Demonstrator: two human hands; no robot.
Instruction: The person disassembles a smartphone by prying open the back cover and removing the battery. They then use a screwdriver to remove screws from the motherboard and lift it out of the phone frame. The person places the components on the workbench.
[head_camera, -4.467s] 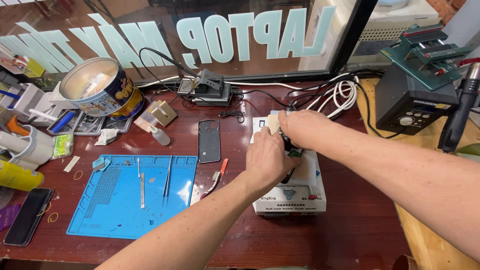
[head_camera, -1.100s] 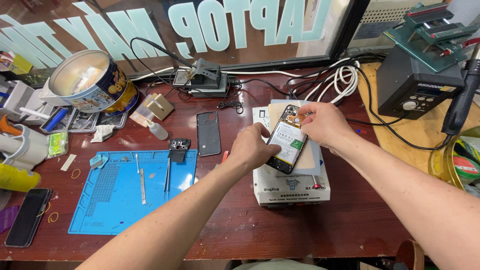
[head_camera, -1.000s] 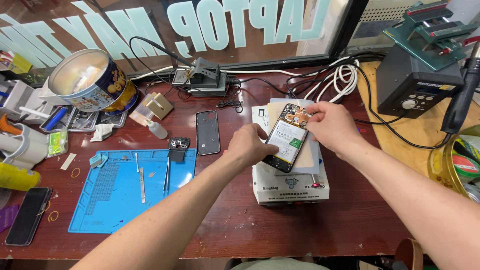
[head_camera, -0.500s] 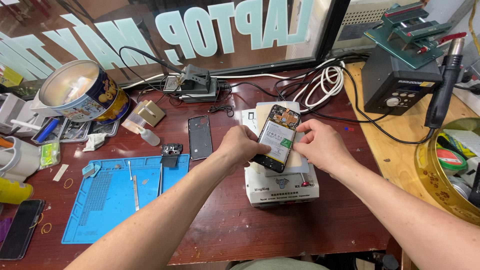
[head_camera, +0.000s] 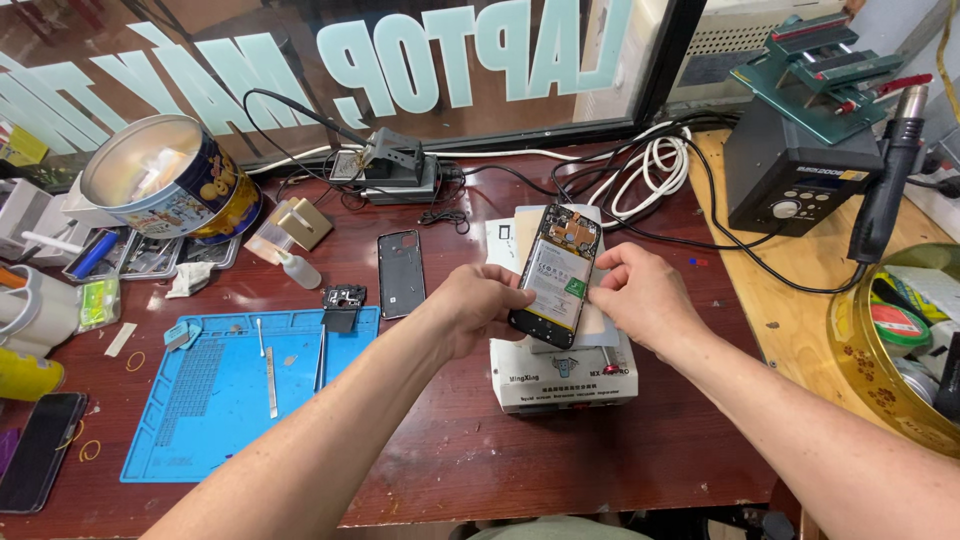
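Hands met over the white heating box (head_camera: 563, 372) near the middle of the counter (head_camera: 470, 450), and between them we held an opened smartphone (head_camera: 556, 277), its back off so the battery and circuit board faced up. Our left hand (head_camera: 478, 307) pinched the phone's left edge with curled fingers; our right hand (head_camera: 642, 297) gripped its right edge, thumb on top. The phone sat tilted, just above the box. Left of it lay the loose black back cover (head_camera: 401, 272), and farther left the blue work mat (head_camera: 245, 385) with thin metal tools. A black soldering station (head_camera: 795, 182) stood far right.
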